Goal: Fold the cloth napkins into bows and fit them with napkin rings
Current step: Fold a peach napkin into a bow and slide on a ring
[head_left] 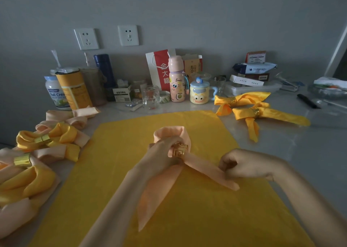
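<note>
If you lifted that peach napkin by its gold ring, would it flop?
Likely floppy: the tails of the peach cloth napkin lie limp on the yellow cloth mat. The gold openwork ring cinches its middle, so the loop probably holds.

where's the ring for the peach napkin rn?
Head view, centre: the gold napkin ring is around the peach napkin, right beside the left hand, over the yellow cloth.
</note>
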Demonstrator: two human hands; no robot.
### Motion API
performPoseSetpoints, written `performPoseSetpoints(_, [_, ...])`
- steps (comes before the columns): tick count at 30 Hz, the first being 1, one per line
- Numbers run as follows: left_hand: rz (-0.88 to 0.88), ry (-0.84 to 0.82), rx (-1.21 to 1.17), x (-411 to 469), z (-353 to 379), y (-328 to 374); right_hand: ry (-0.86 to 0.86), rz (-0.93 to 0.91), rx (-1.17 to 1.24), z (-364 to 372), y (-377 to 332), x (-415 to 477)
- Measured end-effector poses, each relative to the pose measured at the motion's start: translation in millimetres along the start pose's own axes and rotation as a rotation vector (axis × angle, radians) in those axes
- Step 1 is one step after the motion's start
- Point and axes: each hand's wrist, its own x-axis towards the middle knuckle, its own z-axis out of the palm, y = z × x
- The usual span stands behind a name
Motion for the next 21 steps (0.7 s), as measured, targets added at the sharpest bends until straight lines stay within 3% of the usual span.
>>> performPoseSetpoints(2, [0.011,0.022,0.016,0,0,1,0.306,-0.104,-0.068,-4,-11,8])
performPoseSetpoints(4, [0.001,0.004,0.012,0,-1,0,0.665,-0.266,0.093,0,-27,22])
performPoseSetpoints(5, [-0.008,-0.001,0.011,-1,-1,-1,0.698,-0.302,0.132,7,-36,30])
performPoseSetpoints(9, [-0.014,0.019,0.006,-2,2,-2,0.480,-0.261,0.113,46,-43,65])
performPoseSetpoints(12, [-0.028,-0.047,-0.026,2,-1,-12,0.544,-0.263,0.168,53,-37,69])
performPoseSetpoints(14, [-0.031,-0.101,-0.176,7,-14,-14,0.577,-0.280,0.140,62,-37,70])
performPoseSetpoints(16, [-0.053,0.013,-0.275,15,-29,-9,0.603,-0.315,0.086,67,-41,67])
performPoseSetpoints(18, [-0.115,0.170,-0.190,34,-33,-4,0.621,-0.365,0.048,66,-43,69])
performPoseSetpoints(21, [-0.283,0.006,0.143,67,-19,2,0.708,-0.365,-0.228,71,-45,72])
